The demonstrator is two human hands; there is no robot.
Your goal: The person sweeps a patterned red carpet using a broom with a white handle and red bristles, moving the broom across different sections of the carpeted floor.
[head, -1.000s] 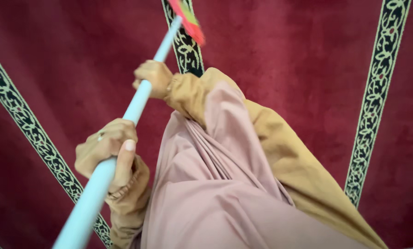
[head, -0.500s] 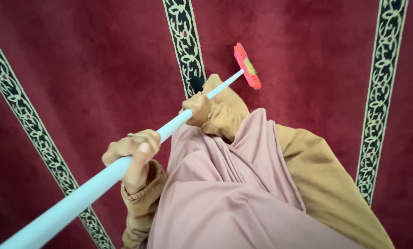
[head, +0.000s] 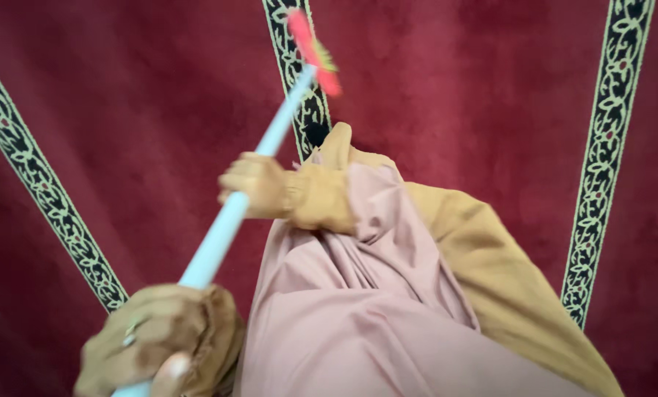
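A broom with a pale blue handle (head: 229, 220) runs from the bottom left up to a blurred red brush head (head: 313, 51) over the carpet. My left hand (head: 156, 345), with a ring on one finger, grips the handle's near end at the bottom left. My right hand (head: 254, 185), coming out of a mustard sleeve (head: 321, 198), is wrapped around the handle further up. A pink garment (head: 358, 309) and mustard cloth hang below me in the middle.
A dark red carpet (head: 461, 95) covers the floor, crossed by black-and-cream patterned bands at the left (head: 46, 198), the centre top (head: 303, 117) and the right (head: 601, 169).
The brush head has swung from the right back toward the centre band and further from me. The handle stands steeper, and both hands have shifted with it.
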